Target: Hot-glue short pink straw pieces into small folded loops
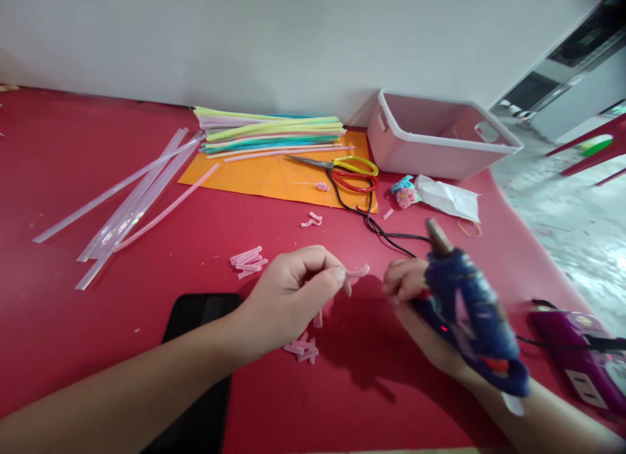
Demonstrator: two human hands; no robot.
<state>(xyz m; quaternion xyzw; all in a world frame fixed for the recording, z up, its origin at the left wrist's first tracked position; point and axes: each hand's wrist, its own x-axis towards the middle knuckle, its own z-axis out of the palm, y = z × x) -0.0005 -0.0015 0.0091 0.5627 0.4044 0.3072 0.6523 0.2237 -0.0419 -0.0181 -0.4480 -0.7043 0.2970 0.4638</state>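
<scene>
Between the thumb and fingers of my left hand [300,294] is a short pink pipe cleaner piece [359,271], its curved end sticking out to the right. My right hand [408,287] is wrapped round the handle of a blue glue gun [467,310], whose metal nozzle points up and away; motion blurs it a little. Cut pink pieces [247,261] lie in a pile left of my left hand, and another pile [303,348] lies below it. Two bent pink pieces [312,220] rest farther back on the red table [274,408].
Glue sticks [141,199] lie at the left, beside a bundle of coloured pipe cleaners [274,131] on orange card [244,180]. Scissors [352,170], a pink bin [435,147] and small pink and blue flowers [405,193] stand behind. A phone [200,402] and purple power strip [577,356] flank my arms.
</scene>
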